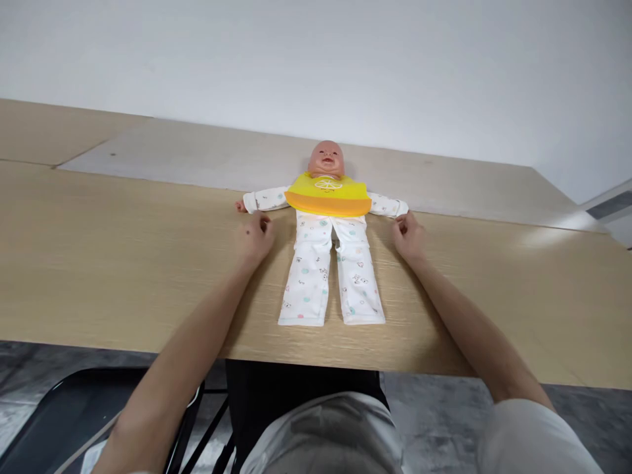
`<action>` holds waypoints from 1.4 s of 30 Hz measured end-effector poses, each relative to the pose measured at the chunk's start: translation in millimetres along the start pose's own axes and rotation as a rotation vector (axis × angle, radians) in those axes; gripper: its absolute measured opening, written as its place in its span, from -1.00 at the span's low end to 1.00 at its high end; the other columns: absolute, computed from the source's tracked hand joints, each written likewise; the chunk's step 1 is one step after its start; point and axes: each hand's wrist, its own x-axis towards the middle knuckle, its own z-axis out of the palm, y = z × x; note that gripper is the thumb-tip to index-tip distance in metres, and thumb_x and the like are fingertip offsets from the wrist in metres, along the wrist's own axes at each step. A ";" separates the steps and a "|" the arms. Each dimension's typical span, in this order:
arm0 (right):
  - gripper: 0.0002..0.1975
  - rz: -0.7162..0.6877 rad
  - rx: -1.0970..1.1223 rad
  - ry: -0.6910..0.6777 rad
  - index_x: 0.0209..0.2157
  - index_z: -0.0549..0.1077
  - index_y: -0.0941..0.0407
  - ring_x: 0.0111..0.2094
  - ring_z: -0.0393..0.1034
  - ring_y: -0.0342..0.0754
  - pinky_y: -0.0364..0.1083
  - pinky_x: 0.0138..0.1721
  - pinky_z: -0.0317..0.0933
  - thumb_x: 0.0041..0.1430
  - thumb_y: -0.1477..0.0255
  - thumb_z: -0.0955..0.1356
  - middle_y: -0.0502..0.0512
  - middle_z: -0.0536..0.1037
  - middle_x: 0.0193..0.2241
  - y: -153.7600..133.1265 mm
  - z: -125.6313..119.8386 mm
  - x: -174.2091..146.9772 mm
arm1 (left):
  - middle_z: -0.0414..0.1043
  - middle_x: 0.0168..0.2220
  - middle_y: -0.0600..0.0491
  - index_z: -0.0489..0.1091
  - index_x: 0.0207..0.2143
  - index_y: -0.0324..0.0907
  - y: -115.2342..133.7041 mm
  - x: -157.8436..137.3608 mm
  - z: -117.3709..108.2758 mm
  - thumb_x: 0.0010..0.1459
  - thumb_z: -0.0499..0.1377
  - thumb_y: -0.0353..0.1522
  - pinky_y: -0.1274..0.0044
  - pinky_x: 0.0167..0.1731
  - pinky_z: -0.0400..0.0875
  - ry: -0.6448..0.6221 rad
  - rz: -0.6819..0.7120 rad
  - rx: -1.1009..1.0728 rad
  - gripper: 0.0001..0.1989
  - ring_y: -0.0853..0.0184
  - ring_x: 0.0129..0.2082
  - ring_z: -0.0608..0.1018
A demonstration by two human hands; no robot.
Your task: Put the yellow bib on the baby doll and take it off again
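1. Two bare hands, well apart, flank a doll [326,150] on our table [123,263]. We set the clock centre on its yellow bib [328,191].
2. Doll lies on its back, head at 12 o'clock, trousers [309,276] running down to 6, near the table's front edge. The legs are parted.
3. Our left hand [255,242] is at 8 o'clock, fingers curled, just below the 9 o'clock sleeve [270,198]. We cannot tell whether it grips the cloth.
4. Our right hand [409,240] is at 4 o'clock, fingers curled, fingertips at the cuff of the 3 o'clock sleeve [386,205]. Whether they pinch it, we cannot tell.
5. Both sleeves stretch outward from the bib. A small doll hand [240,206] shows past the 9 o'clock cuff.
6. Clothing: we note white cloth with small scattered prints. The bib carries a white citrus-slice design and an orange lower border.
7. Beyond the doll, towards 12, a pale grey strip [197,151] runs along the tabletop, with a white wall [316,66] behind.
8. At 8 o'clock, below the table edge, we see a black chair [83,408] on grey floor [434,421].
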 end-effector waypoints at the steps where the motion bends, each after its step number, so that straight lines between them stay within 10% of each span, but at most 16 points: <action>1: -0.83 -0.073 0.010 -0.055 -0.31 0.33 0.14 -0.55 0.19 -0.20 -0.18 -0.38 0.09 0.18 0.32 0.25 -0.05 0.32 -0.60 -4.0 -0.6 -9.1 | 0.42 -0.44 0.00 0.32 -0.37 -0.14 4.7 -8.5 -0.9 0.07 0.11 -0.36 0.47 -0.43 0.14 -0.046 0.095 0.097 -0.95 0.23 -0.43 0.43; 11: -0.70 -0.509 -0.091 -0.317 -0.21 0.45 0.13 -0.50 0.35 -0.15 -0.15 -0.38 0.21 0.19 0.21 0.28 0.06 0.51 -0.50 -31.6 -7.6 -40.1 | 0.37 -0.58 0.02 0.19 -0.59 -0.13 23.3 -32.3 -12.5 0.11 0.08 -0.10 0.48 -0.53 0.07 -0.139 0.787 0.214 -0.64 0.31 -0.53 0.38; 29: -0.78 -0.818 -0.351 -0.120 -0.41 0.40 0.15 -0.52 0.28 -0.16 -0.14 -0.43 0.05 0.30 0.46 0.21 0.05 0.48 -0.52 -35.2 -5.2 -41.2 | 0.50 -0.49 -0.10 0.50 -0.40 -0.20 28.4 -33.4 -5.6 0.08 0.11 -0.38 0.42 -0.52 0.12 -0.098 0.732 0.483 -0.84 0.19 -0.42 0.49; 42: -0.78 -0.871 -0.252 -0.112 -0.44 0.41 0.19 -0.55 0.20 -0.23 -0.20 -0.42 0.02 0.28 0.50 0.23 0.00 0.45 -0.55 -39.9 -11.3 -42.8 | 0.34 -0.69 0.06 0.24 -0.69 -0.18 29.1 -37.1 -6.6 0.00 0.10 -0.39 0.52 -0.57 -0.06 0.026 0.837 0.347 -0.76 0.37 -0.63 0.33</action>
